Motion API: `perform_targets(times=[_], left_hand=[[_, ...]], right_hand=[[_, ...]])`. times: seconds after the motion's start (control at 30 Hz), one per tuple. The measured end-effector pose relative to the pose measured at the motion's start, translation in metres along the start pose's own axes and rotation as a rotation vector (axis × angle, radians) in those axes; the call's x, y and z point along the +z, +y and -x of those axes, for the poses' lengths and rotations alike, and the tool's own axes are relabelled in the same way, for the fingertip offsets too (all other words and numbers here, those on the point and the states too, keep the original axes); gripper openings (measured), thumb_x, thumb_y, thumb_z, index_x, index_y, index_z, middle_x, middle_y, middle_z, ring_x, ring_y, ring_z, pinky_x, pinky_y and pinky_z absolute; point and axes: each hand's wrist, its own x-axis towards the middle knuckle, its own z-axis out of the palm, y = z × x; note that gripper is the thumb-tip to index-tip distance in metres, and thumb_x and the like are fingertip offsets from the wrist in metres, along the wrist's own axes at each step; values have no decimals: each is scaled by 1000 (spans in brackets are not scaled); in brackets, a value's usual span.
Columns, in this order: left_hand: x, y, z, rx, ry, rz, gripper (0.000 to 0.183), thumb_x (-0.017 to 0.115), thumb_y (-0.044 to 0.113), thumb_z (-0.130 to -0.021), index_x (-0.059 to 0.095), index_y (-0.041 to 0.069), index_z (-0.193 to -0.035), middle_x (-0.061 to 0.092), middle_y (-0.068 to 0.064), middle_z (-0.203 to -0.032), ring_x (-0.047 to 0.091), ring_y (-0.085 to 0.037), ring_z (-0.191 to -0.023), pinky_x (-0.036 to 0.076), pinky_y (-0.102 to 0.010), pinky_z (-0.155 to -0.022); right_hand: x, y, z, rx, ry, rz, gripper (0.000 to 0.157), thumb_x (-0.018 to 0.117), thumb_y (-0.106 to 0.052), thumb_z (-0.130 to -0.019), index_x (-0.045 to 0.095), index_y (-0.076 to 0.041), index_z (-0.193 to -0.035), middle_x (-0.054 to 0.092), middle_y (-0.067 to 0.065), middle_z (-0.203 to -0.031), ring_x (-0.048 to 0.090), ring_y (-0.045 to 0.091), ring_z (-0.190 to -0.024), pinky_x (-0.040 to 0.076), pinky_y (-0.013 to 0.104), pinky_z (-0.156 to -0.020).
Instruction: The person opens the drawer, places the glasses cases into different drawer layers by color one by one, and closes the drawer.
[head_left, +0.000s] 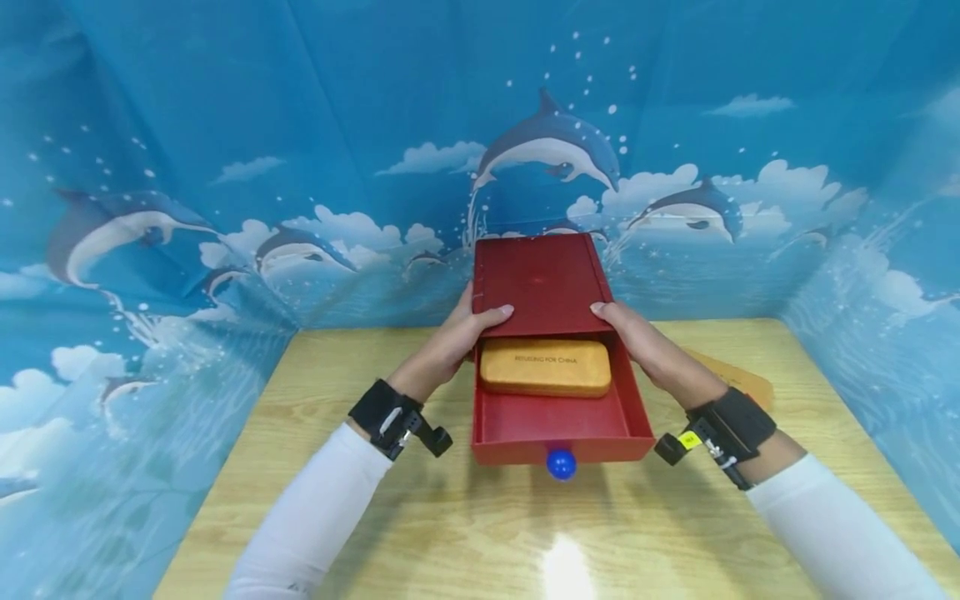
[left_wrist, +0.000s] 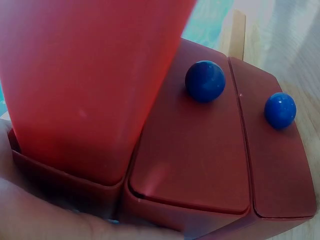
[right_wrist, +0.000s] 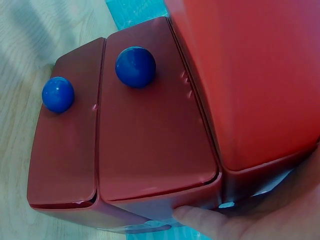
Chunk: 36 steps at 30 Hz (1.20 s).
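Note:
A red drawer box (head_left: 540, 279) stands in front of me, its top drawer (head_left: 555, 421) pulled well out toward me. At the back of that drawer lies an oblong mustard-yellow case (head_left: 547, 383) with printed lettering. A blue ball knob (head_left: 561, 465) sits on the drawer front. My left hand (head_left: 453, 337) grips the box's left side, thumb on the top edge. Opposite it, my right hand (head_left: 645, 342) holds the right side, its thumb also on top. Two lower drawers with blue knobs, the middle one (left_wrist: 190, 150) and the bottom one (right_wrist: 65, 160), are pushed in.
A flat orange-yellow piece (head_left: 753, 387) lies on the wooden table (head_left: 300, 500) at the right, partly hidden behind my right wrist. Blue dolphin-print curtains (head_left: 375, 125) enclose the table at the back and both sides.

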Motion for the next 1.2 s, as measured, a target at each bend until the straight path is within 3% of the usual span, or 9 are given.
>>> perform_targets(times=[0.27, 0.67, 0.87, 1.0, 1.2], left_hand=[[0, 0, 1, -15, 9, 19, 79, 63, 39, -90, 10, 35, -148, 48, -7, -129, 61, -29, -98, 53, -45, -72], [0, -5, 3, -5, -1, -12, 77, 62, 41, -90, 11, 34, -148, 48, -7, -128, 62, -29, -97, 53, -46, -70], [0, -2, 3, -5, 13, -33, 75, 61, 40, -91, 13, 31, -147, 48, -6, -128, 60, -27, -101, 52, -44, -74], [0, -1, 2, -7, 22, -41, 74, 61, 39, -91, 14, 30, -147, 48, -5, -128, 59, -26, -102, 52, -43, -75], [-1, 0, 2, 13, 21, -42, 73, 60, 37, -91, 14, 29, -147, 47, -4, -129, 58, -25, -104, 51, -43, -76]], right_hand=[[0, -1, -1, 11, -22, -14, 62, 32, -55, -99, 29, -8, -139, 40, 18, -132, 44, 34, -117, 38, 54, -97], [-4, 2, 3, 38, -31, -72, 68, 37, -56, -98, 31, -5, -142, 42, 19, -134, 44, 33, -118, 40, 52, -96], [-9, 5, 9, -3, -40, -67, 69, 29, -60, -98, 34, -8, -144, 41, 18, -137, 42, 34, -122, 37, 53, -98], [-22, 15, 16, -61, -33, 45, 67, 22, -59, -99, 32, -13, -146, 35, 17, -144, 37, 37, -127, 34, 56, -101], [-47, 33, 21, -44, 84, 438, 76, 21, -61, -99, 13, -6, -151, 22, 26, -151, 26, 46, -132, 25, 64, -101]])
